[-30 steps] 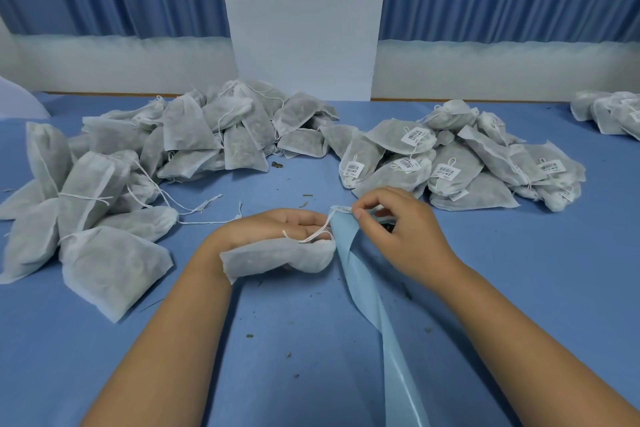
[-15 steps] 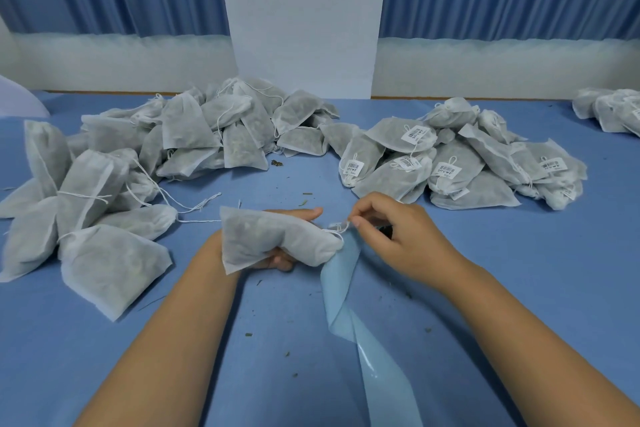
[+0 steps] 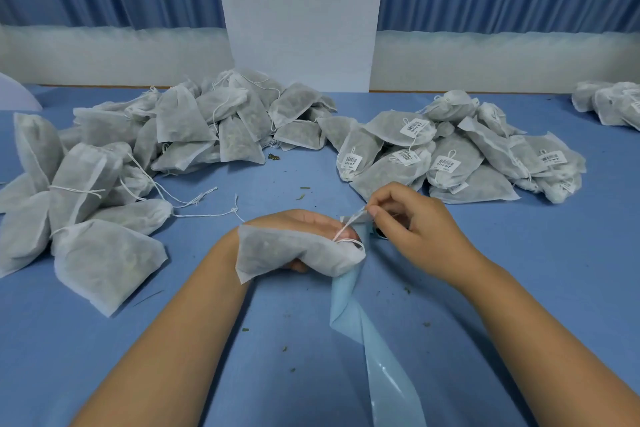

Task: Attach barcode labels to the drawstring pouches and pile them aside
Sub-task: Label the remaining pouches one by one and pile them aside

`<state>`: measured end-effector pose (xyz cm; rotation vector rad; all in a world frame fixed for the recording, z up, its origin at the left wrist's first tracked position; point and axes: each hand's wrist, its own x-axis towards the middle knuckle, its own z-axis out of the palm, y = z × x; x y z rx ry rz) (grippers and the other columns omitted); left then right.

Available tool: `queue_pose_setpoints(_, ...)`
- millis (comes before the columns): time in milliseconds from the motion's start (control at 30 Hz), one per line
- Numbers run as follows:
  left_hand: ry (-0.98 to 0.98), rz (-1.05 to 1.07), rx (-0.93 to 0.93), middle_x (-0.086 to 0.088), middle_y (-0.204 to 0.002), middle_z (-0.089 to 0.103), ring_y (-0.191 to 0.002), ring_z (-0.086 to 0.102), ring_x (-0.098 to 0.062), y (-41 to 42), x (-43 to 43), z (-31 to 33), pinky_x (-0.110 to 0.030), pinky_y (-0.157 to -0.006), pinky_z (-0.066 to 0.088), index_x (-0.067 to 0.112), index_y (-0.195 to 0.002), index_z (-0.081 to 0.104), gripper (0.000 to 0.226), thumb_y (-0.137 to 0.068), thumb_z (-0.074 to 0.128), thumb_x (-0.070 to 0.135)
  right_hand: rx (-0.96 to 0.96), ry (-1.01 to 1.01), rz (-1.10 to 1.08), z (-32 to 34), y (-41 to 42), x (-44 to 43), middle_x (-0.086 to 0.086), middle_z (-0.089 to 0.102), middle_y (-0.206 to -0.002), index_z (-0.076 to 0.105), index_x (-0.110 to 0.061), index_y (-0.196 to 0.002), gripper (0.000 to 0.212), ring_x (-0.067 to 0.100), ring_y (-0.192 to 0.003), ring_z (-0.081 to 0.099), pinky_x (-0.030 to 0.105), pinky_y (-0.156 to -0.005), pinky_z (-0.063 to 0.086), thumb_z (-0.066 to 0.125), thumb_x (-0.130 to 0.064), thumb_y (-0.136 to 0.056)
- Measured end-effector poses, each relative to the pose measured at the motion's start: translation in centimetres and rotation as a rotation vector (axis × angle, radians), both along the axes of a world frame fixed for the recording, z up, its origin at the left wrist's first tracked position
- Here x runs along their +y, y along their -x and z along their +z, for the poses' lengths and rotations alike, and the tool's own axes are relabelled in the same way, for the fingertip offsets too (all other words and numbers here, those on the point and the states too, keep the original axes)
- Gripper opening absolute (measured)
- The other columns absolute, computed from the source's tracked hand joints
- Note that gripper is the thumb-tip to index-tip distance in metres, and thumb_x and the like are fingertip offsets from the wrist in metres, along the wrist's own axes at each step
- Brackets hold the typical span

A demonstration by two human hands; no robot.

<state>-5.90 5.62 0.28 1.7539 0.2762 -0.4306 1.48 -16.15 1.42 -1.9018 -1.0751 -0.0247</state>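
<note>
Pouch [image 3: 294, 250]: my left hand [image 3: 306, 220] is closing its grip round it, just above the tabletop [image 3: 519, 253]. Drawstring [image 3: 349, 224]: my right hand [image 3: 419, 232] is pinching it, lifting it tauter than a moment ago. I am probably readying the string for a label from the blue strip [image 3: 349, 308].

Two bare forearms, uncovered along their whole visible length, each ending in a bare grip: left grip [image 3: 304, 220], right grip [image 3: 415, 230]
</note>
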Motion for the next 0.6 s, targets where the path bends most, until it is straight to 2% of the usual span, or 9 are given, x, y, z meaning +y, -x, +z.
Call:
queue_pose_setpoints(100, -0.073, 0.031, -0.020, 0.005, -0.078, 0.069, -0.069, 0.064, -0.012, 0.4, -0.8, 0.6, -0.025, -0.058, 0.053, 0.025, -0.090, 0.074, 0.014, -0.091, 0.068, 0.038, 0.043, -0.018, -0.016, -0.2, -0.1, 0.1, -0.004, 0.069, -0.077, 0.057, -0.030, -0.089, 0.012, 0.022, -0.073, 0.063, 0.035, -0.074, 0.052, 0.058, -0.021, -0.096)
queue_pose_setpoints(167, -0.073, 0.057, -0.021, 0.005, -0.072, 0.065, -0.066, 0.060, -0.013, 0.7, -1.6, 1.2, -0.025, -0.056, 0.050, 0.022, -0.088, 0.070, 0.018, -0.091, 0.065, 0.039, 0.051, -0.023, -0.011, -0.3, 0.0, 0.2, 0.002, 0.067, -0.073, 0.056, -0.032, -0.089, 0.011, 0.028, -0.072, 0.061, 0.045, -0.075, 0.053, 0.056, -0.023, -0.096)
queue_pose_setpoints(267, 0.007, -0.005, -0.077, 0.014, -0.062, 0.062, -0.055, 0.057, -0.001, 1.3, -3.0, 1.7, -0.012, -0.049, 0.043, 0.015, -0.094, 0.072, 0.014, -0.095, 0.064, 0.027, 0.062, -0.034, -0.021, -0.5, 0.2, 0.5, 0.002, 0.062, -0.064, 0.055, -0.032, -0.088, 0.012, 0.026, -0.064, 0.056, 0.048, -0.073, 0.054, 0.055, -0.024, -0.096)
queue_pose_setpoints(367, -0.154, -0.005, -0.072, 0.021, -0.055, 0.061, -0.048, 0.055, 0.007, 1.2, -3.3, 1.6, -0.007, -0.047, 0.041, 0.018, -0.092, 0.072, 0.010, -0.095, 0.064, 0.022, 0.143, -0.048, -0.052, -0.4, 0.3, 0.5, -0.003, 0.068, -0.068, 0.057, -0.033, -0.087, 0.011, 0.020, -0.070, 0.066, 0.054, -0.079, 0.054, 0.055, -0.025, -0.095)
queue_pose_setpoints(433, -0.181, 0.014, -0.081, 0.022, -0.063, 0.065, -0.056, 0.058, 0.008, 0.9, -3.3, 1.5, -0.008, -0.054, 0.042, 0.020, -0.093, 0.076, 0.009, -0.092, 0.068, 0.024, 0.249, -0.097, -0.087, -0.3, 0.4, 0.5, -0.005, 0.069, -0.068, 0.059, -0.031, -0.086, 0.014, 0.017, -0.079, 0.072, 0.054, -0.085, 0.054, 0.056, -0.022, -0.096)
queue_pose_setpoints(500, -0.059, 0.014, -0.087, 0.016, -0.083, 0.072, -0.073, 0.063, 0.003, 1.1, -3.0, 1.3, -0.012, -0.065, 0.043, 0.019, -0.101, 0.077, 0.018, -0.090, 0.071, 0.030, 0.383, -0.161, -0.116, -0.3, 0.4, 0.7, -0.007, 0.067, -0.063, 0.061, -0.026, -0.085, 0.016, 0.014, -0.080, 0.073, 0.049, -0.088, 0.056, 0.056, -0.017, -0.098)
queue_pose_setpoints(533, -0.020, 0.008, -0.087, 0.012, -0.087, 0.071, -0.075, 0.064, 0.000, 1.3, -2.9, 1.2, -0.014, -0.065, 0.044, 0.018, -0.104, 0.077, 0.025, -0.087, 0.072, 0.037, 0.459, -0.197, -0.119, -0.3, 0.5, 0.9, -0.006, 0.068, -0.063, 0.061, -0.021, -0.086, 0.015, 0.015, -0.079, 0.074, 0.045, -0.088, 0.057, 0.055, -0.015, -0.098)
queue_pose_setpoints(600, -0.057, 0.037, -0.061, 0.011, -0.077, 0.066, -0.065, 0.061, -0.002, 1.2, -2.8, 1.2, -0.014, -0.056, 0.045, 0.023, -0.097, 0.076, 0.036, -0.076, 0.077, 0.053, 0.629, -0.294, -0.103, -0.4, 0.9, 1.5, -0.004, 0.070, -0.067, 0.059, -0.014, -0.089, 0.013, 0.017, -0.079, 0.074, 0.031, -0.080, 0.060, 0.053, -0.011, -0.099)
